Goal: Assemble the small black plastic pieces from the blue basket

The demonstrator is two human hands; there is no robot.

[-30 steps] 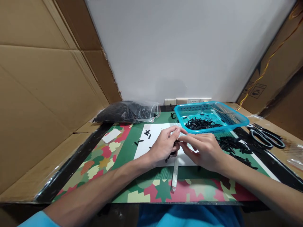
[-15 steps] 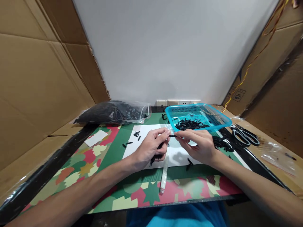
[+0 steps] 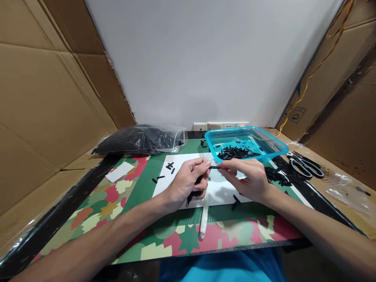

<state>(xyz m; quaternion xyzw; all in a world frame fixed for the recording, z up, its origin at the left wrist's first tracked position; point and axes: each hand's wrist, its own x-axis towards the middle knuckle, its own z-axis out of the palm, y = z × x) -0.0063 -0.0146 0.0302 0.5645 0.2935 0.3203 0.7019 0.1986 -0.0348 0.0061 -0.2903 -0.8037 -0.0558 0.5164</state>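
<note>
A small black piece is pinched between the fingertips of both hands above a white sheet. My left hand grips its left end with thumb and forefinger, while the curled fingers also hold several black pieces against the palm. My right hand pinches the right end. Just behind my right hand, a blue basket holds a heap of black pieces. Loose black pieces lie on the sheet left of my hands. A narrow whitish strip lies below them.
At the back left lies a clear bag of black material. Right of the basket are a black pile, scissors and a clear plastic bag. Cardboard walls stand on both sides; sockets line the back wall.
Both hands keep almost the same pose, with the small black piece still between them. The view has shifted slightly.
</note>
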